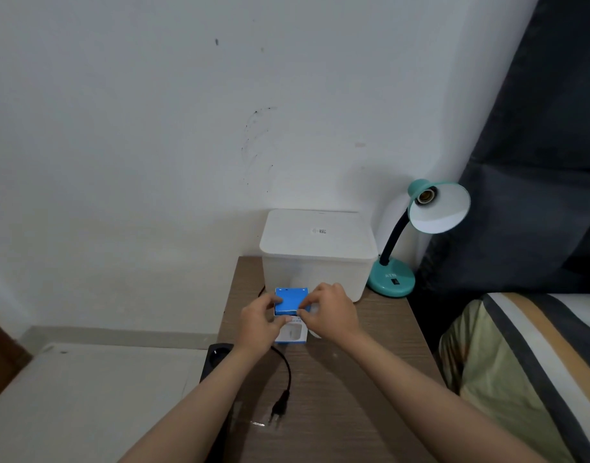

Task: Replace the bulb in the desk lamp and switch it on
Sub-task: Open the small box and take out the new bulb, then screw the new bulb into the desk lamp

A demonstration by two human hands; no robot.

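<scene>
Head view, centre of frame: blue-and-white cardboard bulb box, small, squarish, lying on brown wood-grain table. Left hand grips its left side; right hand pinches the blue top flap at its right corner. Step judged: opening the box to get the new bulb out. Next move calls for lifting the flap fully and drawing out the contents; whether a bulb is inside cannot be told.

Right of centre: teal desk lamp, round glossy base, black flexible neck, white-lined shade, socket empty.

Behind box: white matte plastic bin, lidded, rounded corners.

Lower centre: black cord with unplugged two-pin plug; black power strip at the table's left edge.
</scene>
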